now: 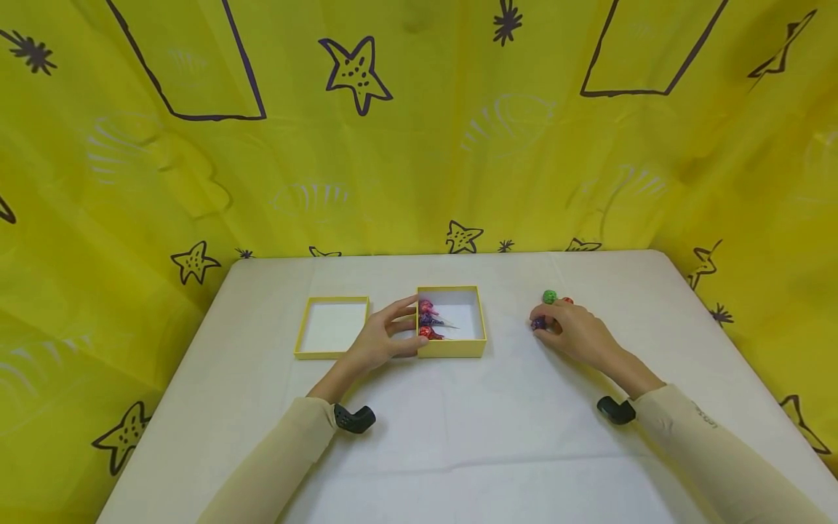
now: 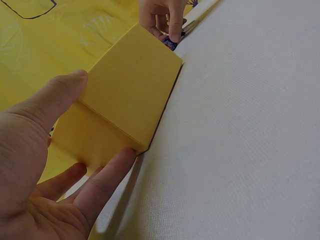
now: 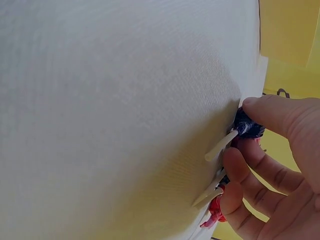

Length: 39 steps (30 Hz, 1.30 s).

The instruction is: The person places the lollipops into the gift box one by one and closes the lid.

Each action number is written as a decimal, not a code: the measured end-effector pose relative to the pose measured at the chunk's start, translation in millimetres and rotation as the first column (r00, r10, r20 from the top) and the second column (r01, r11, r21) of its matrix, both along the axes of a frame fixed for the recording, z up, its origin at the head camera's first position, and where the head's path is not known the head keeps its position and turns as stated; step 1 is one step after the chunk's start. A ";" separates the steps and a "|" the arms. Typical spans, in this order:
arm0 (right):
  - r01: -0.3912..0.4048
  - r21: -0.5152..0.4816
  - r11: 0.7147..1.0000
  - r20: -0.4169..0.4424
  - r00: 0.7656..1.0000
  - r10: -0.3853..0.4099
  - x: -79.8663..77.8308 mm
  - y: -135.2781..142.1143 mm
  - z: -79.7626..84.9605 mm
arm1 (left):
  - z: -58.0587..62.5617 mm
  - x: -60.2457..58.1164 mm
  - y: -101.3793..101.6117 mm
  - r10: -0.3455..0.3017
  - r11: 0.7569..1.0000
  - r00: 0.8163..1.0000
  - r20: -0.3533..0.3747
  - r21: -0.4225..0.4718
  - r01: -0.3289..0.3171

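Note:
An open yellow box [image 1: 452, 349] with a white inside stands mid-table. My left hand [image 1: 376, 338] grips its left end, thumb by the near corner and fingers along the side. Inside, against the left wall, lie a pink lollipop [image 1: 426, 306], a purple lollipop [image 1: 428, 320] and a red lollipop [image 1: 427, 332], sticks toward the right. To the box's right, my right hand [image 1: 579, 331] pinches a dark blue-purple lollipop [image 3: 248, 126] between thumb and fingers, its white stick jutting out. Just beyond that hand are a green lollipop [image 1: 549, 296] and a partly hidden red lollipop [image 1: 567, 300].
A shallow yellow-edged lid [image 1: 334, 324], white inside, lies left of the box, partly behind the left hand. A white cloth [image 1: 484, 429] covers the table. Behind it hangs a yellow curtain [image 1: 406, 167] with starfish drawings.

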State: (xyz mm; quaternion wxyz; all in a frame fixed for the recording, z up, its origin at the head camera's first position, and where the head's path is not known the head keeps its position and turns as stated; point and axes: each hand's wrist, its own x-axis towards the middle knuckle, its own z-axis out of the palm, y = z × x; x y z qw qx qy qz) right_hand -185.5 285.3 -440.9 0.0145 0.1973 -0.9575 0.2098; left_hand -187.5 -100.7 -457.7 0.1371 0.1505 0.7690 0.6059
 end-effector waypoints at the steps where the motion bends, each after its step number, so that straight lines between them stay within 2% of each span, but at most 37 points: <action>1: -0.002 -0.001 1.000 -0.001 1.000 0.002 -0.1 0.0 0.0 | 0.0 0.1 0.1 0.001 1.000 1.000 0.000 0.000 -0.001; 8: -0.013 -0.014 1.000 -0.009 1.000 0.013 -1.6 0.7 0.6 | -0.6 0.0 0.2 0.001 1.000 1.000 0.003 0.002 -0.001; 13: -0.059 -0.028 0.998 0.033 0.998 0.060 -4.1 1.7 7.0 | -0.6 -0.2 -1.2 0.005 1.000 1.000 0.000 -0.001 -0.005; 22: -0.197 -0.089 0.976 0.108 0.973 0.206 -13.9 7.4 36.5 | -1.5 -0.3 -1.4 -0.010 1.000 1.000 -0.006 0.006 0.010; 30: -0.228 -0.152 0.962 0.185 0.949 0.254 -26.3 3.9 70.2 | -1.5 0.4 -1.1 -0.016 0.999 1.000 0.014 0.028 0.015; 39: -0.296 -0.142 0.945 0.161 0.935 0.317 -39.0 -11.5 92.5 | -1.7 1.0 -1.2 -0.014 0.999 1.000 0.005 0.032 0.014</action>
